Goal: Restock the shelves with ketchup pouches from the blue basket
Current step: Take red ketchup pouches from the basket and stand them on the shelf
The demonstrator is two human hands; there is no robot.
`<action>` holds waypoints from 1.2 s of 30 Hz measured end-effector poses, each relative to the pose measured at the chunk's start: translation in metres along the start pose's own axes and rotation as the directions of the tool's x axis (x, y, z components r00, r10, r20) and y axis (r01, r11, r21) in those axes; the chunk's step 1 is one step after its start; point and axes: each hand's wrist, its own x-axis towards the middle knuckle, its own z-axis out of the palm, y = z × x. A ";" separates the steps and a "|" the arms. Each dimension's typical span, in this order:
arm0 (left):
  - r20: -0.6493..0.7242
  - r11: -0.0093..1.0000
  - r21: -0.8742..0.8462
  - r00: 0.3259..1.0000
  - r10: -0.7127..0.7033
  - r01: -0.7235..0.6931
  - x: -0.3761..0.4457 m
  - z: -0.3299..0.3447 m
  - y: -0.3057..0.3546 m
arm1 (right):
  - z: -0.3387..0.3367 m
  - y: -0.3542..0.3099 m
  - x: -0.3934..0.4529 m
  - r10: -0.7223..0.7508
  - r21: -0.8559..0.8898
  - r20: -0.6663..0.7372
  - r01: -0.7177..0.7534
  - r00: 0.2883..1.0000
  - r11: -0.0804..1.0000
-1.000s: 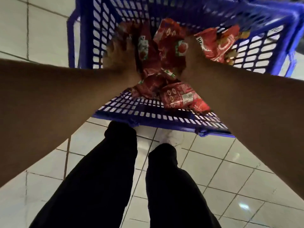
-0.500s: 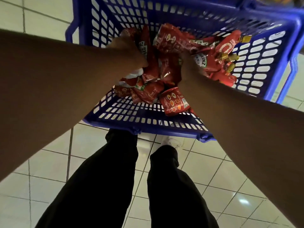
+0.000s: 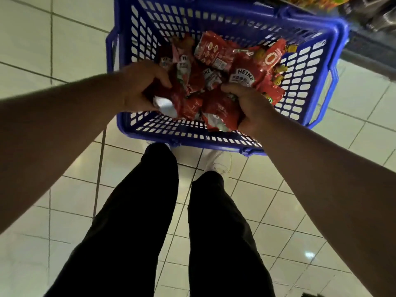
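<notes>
A blue plastic basket [image 3: 216, 138] stands on the tiled floor in front of my feet, holding several red ketchup pouches [image 3: 216, 54]. My left hand [image 3: 139, 86] grips a bunch of pouches [image 3: 180, 97] over the basket's near left side, fingers curled round them. My right hand [image 3: 250, 106] grips other pouches [image 3: 220, 112] over the near right side. Both bunches are lifted slightly above the basket floor. More pouches lie loose behind my hands, one showing a Heinz label [image 3: 242, 77].
A shelf's bottom edge with packaged goods [image 3: 321, 1] and dark metal items [image 3: 381, 16] runs along the top right, just behind the basket. My dark trouser legs [image 3: 145, 211] and white shoe [image 3: 218, 161] stand close to the basket's near rim. Pale floor tiles [image 3: 64, 50] surround it.
Both hands have drawn back toward me from deep in the basket, now gripping bunches of pouches at its near side. The view has tilted so the shelf edge shows.
</notes>
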 end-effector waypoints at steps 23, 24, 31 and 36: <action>0.010 0.826 -0.094 0.829 0.559 -0.556 -0.457 0.220 0.141 | 0.024 -0.090 -0.527 -0.616 -0.037 0.308 0.657 0.725 0.753; 0.014 0.813 -0.104 0.816 0.578 -0.574 -0.472 0.227 0.147 | 0.024 -0.092 -0.543 -0.633 -0.021 0.319 0.673 0.706 0.740; 0.065 0.731 -0.204 0.736 0.674 -0.651 -0.563 0.248 0.178 | 0.036 -0.117 -0.633 -0.716 0.055 0.352 0.750 0.603 0.659; -0.012 0.613 0.082 0.614 0.789 -0.786 -0.615 0.248 0.199 | 0.055 -0.149 -0.686 -0.798 -0.023 0.373 0.865 0.473 0.501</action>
